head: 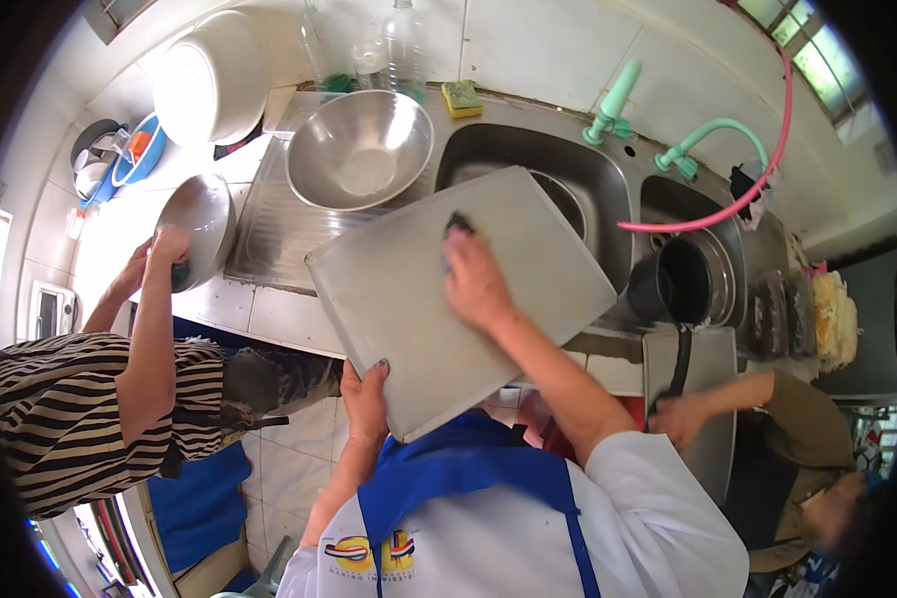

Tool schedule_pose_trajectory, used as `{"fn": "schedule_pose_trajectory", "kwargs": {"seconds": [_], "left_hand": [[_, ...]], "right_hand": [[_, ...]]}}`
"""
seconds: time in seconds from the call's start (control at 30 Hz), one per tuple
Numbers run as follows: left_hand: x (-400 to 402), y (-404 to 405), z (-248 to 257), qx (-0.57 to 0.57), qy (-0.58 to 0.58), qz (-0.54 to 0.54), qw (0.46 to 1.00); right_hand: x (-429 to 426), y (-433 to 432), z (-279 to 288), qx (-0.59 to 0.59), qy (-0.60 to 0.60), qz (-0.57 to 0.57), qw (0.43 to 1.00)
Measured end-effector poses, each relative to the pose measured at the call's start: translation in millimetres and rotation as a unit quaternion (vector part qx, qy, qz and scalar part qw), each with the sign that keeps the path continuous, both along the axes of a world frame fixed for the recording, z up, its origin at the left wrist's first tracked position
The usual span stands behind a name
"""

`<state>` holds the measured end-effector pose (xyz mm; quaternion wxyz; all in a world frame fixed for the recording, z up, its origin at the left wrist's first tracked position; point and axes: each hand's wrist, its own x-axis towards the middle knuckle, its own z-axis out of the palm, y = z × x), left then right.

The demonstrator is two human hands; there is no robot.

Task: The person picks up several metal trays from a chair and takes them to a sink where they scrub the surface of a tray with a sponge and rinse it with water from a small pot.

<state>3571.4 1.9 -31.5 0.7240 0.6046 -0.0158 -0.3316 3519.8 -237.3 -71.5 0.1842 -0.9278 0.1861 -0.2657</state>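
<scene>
A flat metal baking tray [418,321] is tilted across the front edge of the sink, in front of my body. My left hand [364,400] grips its lower left edge, thumb on the face. My right hand [478,280] presses a dark scouring pad [459,222] against the tray's upper middle; the pad is blurred and mostly covered by my fingers. Beyond the tray lies the left sink basin [486,149], partly hidden by it. A wide stainless steel bowl [362,153] rests on the ribbed drainboard [269,235], just past the tray's left corner.
At left, a person in a striped shirt [67,418] handles a metal bowl [208,217]. At right, another person's hand [676,418] is at a second tray [710,448]. A black pot [673,280] stands in the right basin. A pink hose [717,217] hangs over the sinks. A sponge [461,99] lies behind.
</scene>
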Motion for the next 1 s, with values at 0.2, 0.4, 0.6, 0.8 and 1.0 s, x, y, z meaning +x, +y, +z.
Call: {"fn": "schedule_pose_trajectory", "kwargs": {"seconds": [0.2, 0.4, 0.6, 0.8, 1.0], "left_hand": [[-3, 1, 1, -0.014, 0.017, 0.021, 1.000], [-6, 9, -7, -0.030, 0.016, 0.017, 0.999], [-6, 6, -12, -0.032, 0.024, 0.014, 0.999], [-4, 4, -4, -0.003, 0.000, 0.015, 1.000], [0, 1, 1, -0.004, 0.027, 0.016, 0.999]], "right_hand": [[-67, 47, 44, 0.057, 0.027, 0.047, 0.997], [-75, -88, -13, -0.013, 0.056, -0.147, 0.988], [-53, -114, -31, -0.063, 0.091, -0.267, 0.957], [-41, 54, 31, 0.017, 0.063, -0.014, 0.998], [-118, 74, 46, 0.069, 0.082, 0.054, 0.993]]}}
